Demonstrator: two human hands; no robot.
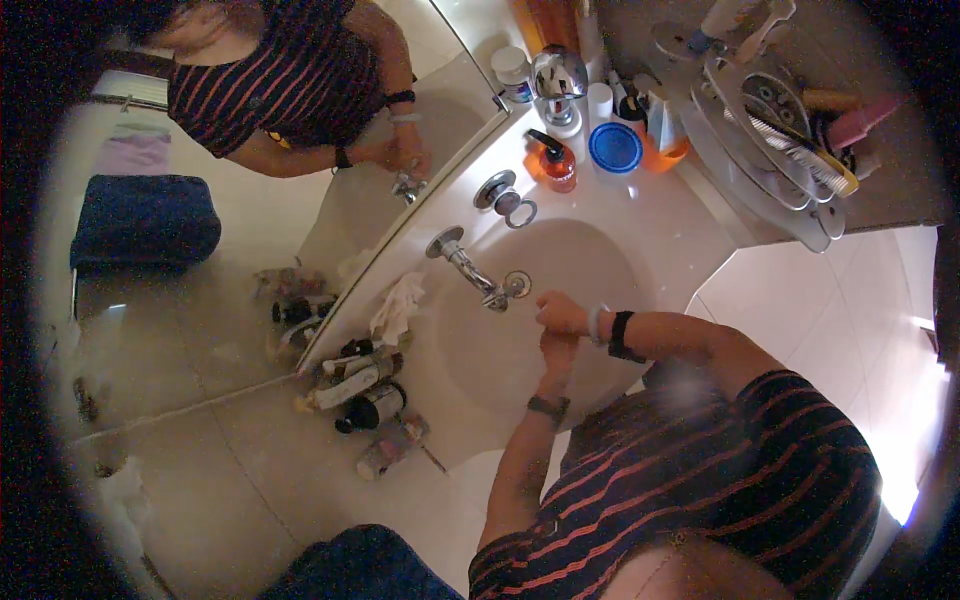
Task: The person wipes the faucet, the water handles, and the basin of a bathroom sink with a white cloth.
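Observation:
Over the white washbasin [640, 255], my two hands meet close to the drain [517, 285] and the chrome spout [468, 268]. My right hand [564, 314] comes in from the right with its fingers curled in against the left; whether anything is between them I cannot make out. My left hand [558, 348] reaches up from below, its fingers hidden behind the right one. A pale bracelet [597, 326] and a black wristband [622, 336] circle my right wrist. Around my left wrist is a dark band [549, 405].
A chrome tap handle [497, 192] sits above the basin. Along the back stand an orange pump bottle [556, 168] and a blue-lidded jar [615, 148]. Crumpled tissue [399, 308] and several bottles [374, 405] line the left edge. A corner shelf [715, 140] holds combs; a mirror [250, 230] rises left.

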